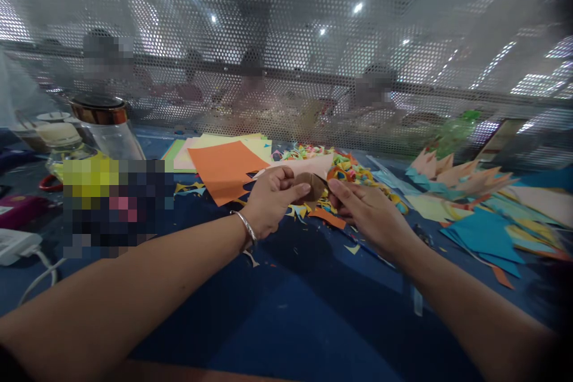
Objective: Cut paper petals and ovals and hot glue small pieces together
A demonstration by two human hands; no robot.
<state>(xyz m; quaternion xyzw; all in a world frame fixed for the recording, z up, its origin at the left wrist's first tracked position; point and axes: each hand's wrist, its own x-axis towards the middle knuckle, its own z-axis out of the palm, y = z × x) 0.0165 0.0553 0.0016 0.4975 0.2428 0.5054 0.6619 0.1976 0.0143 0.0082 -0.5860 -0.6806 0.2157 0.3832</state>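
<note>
My left hand (273,200), with a silver bangle at the wrist, pinches a folded piece of paper (312,186) between thumb and fingers. The paper's near face looks brown in shadow, and a pale pink part shows behind it. My right hand (364,206) is closed at the paper's right edge. A thin dark tool (324,181) shows at its fingertips against the paper; most of it is hidden, so its kind is unclear. Under and behind both hands lie coloured paper scraps (347,170). An orange sheet (224,170) lies just left of the paper.
Pastel sheets (183,155) are stacked behind the orange one. At right are blue paper pieces (486,236) and pointed peach paper cut-outs (452,173). Bottles, including a clear jar (114,134), and a white charger (18,245) stand left. A perforated screen (286,30) closes off the back; people sit beyond.
</note>
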